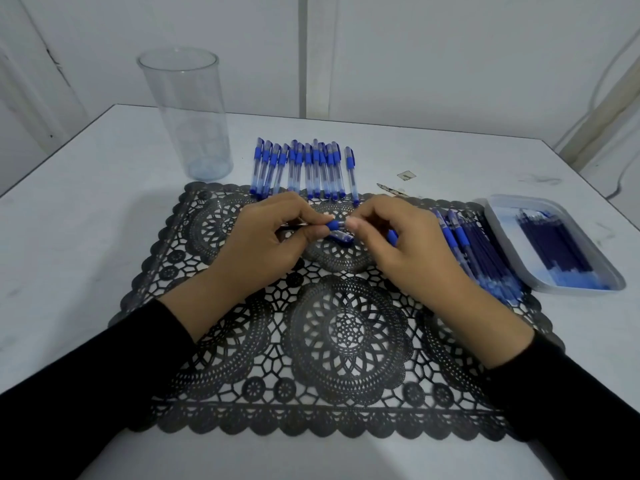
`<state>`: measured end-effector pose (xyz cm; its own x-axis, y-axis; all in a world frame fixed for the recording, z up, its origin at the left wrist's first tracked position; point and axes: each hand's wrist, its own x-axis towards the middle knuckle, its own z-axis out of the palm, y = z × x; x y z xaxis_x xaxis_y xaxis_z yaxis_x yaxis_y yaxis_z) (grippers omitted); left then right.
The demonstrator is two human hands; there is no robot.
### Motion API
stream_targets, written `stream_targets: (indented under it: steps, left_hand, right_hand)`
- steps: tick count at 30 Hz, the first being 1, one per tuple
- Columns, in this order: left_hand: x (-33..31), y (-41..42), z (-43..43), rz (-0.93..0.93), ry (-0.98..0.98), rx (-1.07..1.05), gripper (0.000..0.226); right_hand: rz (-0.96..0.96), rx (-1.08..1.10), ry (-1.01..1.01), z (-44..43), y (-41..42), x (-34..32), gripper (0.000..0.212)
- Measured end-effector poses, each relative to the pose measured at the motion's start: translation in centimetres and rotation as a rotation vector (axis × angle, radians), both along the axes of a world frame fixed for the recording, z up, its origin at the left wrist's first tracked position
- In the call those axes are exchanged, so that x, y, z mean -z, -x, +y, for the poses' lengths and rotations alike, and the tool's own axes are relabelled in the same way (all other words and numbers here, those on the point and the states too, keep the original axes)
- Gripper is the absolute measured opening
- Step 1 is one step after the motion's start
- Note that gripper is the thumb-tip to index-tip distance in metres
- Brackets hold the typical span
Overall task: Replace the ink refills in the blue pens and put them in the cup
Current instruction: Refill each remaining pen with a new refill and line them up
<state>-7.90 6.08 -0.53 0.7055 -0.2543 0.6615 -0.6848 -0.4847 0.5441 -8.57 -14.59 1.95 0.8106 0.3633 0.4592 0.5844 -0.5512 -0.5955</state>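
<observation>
Over the middle of a black lace mat, both my hands work on one blue pen. My left hand pinches its blue grip end, and a thin tip sticks out to the left of the fingers. My right hand grips the barrel, whose blue end shows under the palm. A blue cap lies on the mat just below the pen. A row of several capped blue pens lies behind the mat. The clear cup stands at the back left with nothing in it.
A heap of pens and refills lies on the mat's right edge. Beside it a pale tray holds several dark blue refills. Small scraps lie behind the mat. The white table ends at a wall behind.
</observation>
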Motion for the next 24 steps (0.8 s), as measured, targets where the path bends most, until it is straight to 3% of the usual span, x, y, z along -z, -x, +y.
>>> stream_targets:
  steps: [2, 8, 11, 15, 18, 20, 24]
  left_hand:
    - [0.03, 0.01, -0.09, -0.005, -0.009, -0.005, 0.011]
    - [0.02, -0.09, -0.09, -0.007, -0.015, -0.010, 0.011]
    - [-0.03, -0.10, -0.07, -0.008, -0.011, -0.006, 0.011]
    - [0.01, -0.16, -0.09, -0.014, -0.010, -0.009, 0.011]
    - [-0.01, -0.16, 0.02, -0.003, 0.008, -0.007, 0.012]
    - [-0.03, -0.15, 0.05, 0.001, 0.014, -0.003, 0.014]
    - [-0.01, -0.17, -0.07, -0.017, 0.009, -0.003, 0.014]
  right_hand:
    - [0.025, 0.010, -0.007, -0.11, -0.10, -0.03, 0.023]
    - [0.050, -0.062, -0.054, -0.16, -0.19, 0.24, 0.004]
    - [0.046, -0.022, -0.037, -0.17, -0.32, 0.27, 0.014]
    - [0.045, -0.053, -0.095, -0.12, 0.02, 0.18, 0.014]
    - [0.011, -0.035, -0.068, 0.11, -0.01, 0.19, 0.002]
    - [0.006, 0.002, -0.061, 0.12, -0.08, 0.23, 0.012]
    - [0.028, -0.045, -0.132, 0.03, 0.15, 0.04, 0.010]
